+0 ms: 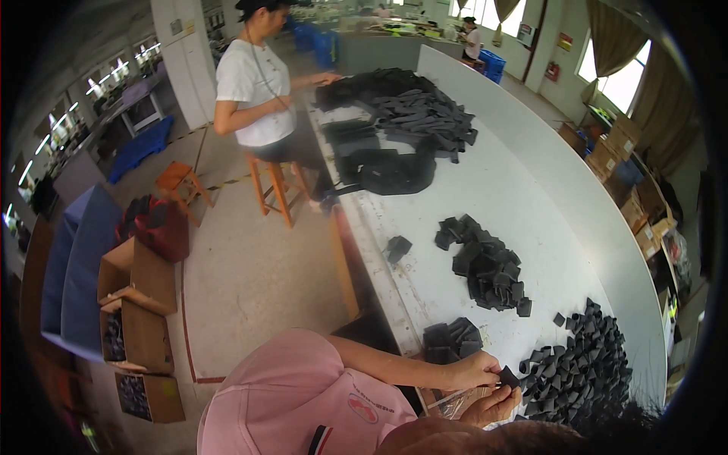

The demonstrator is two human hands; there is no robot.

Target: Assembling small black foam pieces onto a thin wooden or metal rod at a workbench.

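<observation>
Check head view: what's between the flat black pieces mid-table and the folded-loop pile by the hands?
Bare white table between flat black pieces and folded-loop pile, except one small black piece.

- A small black folded strap piece (508,376), flat and dark, pinched between both hands just above the white tabletop's (523,197) near edge.
- A heap of like black folded loops (580,360) lies just beside it, to the right.

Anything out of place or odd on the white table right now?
One small dark piece lies alone near the table's left edge, apart from the piles. A single piece also sits loose between the middle pile and the folded-piece heap. Nothing looks spilled or damaged.
</observation>
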